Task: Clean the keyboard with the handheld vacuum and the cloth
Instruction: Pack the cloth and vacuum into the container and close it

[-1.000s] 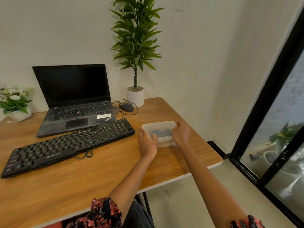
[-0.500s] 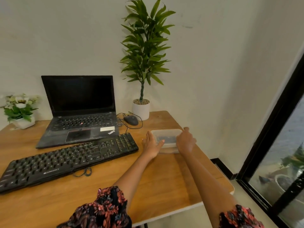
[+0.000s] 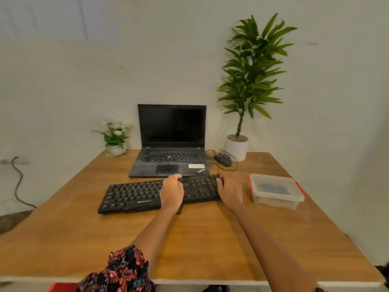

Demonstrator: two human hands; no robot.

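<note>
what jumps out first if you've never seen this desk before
Both hands are on the black keyboard mid-desk: the left hand over its middle, the right hand at its right end. Behind it sits an open laptop with a dark screen, a tall potted plant to its right.

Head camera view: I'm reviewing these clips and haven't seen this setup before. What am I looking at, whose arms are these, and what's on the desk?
There is no machine: a person wears one wide-angle camera on the head, looking forward and down, so the arms are their own. On the wooden desk lie a black keyboard, an open laptop with a dark screen, a mouse, two potted plants, and a clear lidded container with something dark inside. The left hand rests on the keyboard's middle; the right hand touches its right end. Neither clearly grips anything. No vacuum or cloth is plainly visible.
</note>
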